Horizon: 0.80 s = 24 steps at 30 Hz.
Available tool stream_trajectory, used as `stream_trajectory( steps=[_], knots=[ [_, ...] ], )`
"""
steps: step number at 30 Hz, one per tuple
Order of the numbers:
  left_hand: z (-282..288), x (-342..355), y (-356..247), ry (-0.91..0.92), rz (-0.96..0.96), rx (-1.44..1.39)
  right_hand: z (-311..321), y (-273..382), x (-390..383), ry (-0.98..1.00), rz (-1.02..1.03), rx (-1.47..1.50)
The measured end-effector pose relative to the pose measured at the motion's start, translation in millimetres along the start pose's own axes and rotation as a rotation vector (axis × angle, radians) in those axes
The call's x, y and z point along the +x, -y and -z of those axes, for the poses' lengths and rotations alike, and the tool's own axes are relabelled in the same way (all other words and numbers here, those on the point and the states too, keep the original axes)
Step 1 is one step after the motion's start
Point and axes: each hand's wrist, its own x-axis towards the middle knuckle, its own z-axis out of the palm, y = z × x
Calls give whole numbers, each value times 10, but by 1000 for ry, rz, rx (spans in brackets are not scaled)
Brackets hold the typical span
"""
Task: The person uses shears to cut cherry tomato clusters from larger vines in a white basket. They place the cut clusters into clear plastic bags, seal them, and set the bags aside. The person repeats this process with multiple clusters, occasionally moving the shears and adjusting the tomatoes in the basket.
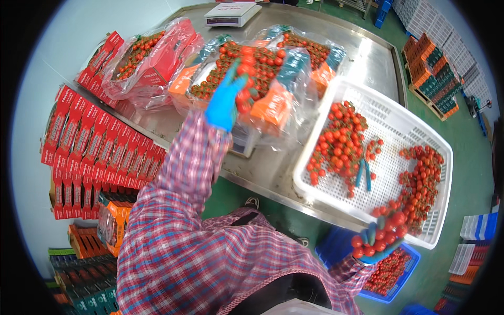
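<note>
My left hand (223,105), in a blue glove, has its fingers closed round a short vine of cherry tomatoes (247,68), blurred by motion. It is over an orange and green box (210,84) filled with cherry tomatoes, wrapped in clear plastic. Low on the right, my gloved right hand (380,252) holds a bunch of cherry tomatoes (386,236) beside the near corner of a white perforated crate (336,205). Inside that crate lie two heaps of tomatoes on the vine, and blue-handled snips (363,173) rest by the left heap.
A scale (232,14) stands at the far end of the steel table (268,178). Another bagged box (142,58) is to the left, near stacked red cartons (89,142). On the floor, a blue crate (394,296) holds loose tomatoes. A loaded pallet (433,73) stands far right.
</note>
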Motion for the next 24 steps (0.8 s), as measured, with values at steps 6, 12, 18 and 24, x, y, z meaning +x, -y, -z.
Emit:
stream_trajectory(
  steps=[6, 12, 18, 24],
  knots=[
    [1058, 1472, 317, -173, 303, 265, -516, -980, 699, -124, -143, -282],
    [1315, 1579, 478, 68, -349, 1463, -1063, -1649, 1999, 127, -196, -795],
    [1363, 1989, 496, 539, -504, 1747, -1070, -3039, 3478, 572, 323, -1466],
    [1556, 2086, 302, 779, -459, 1492, -797, -3300, 3804, 718, 156, -2708]
  ],
)
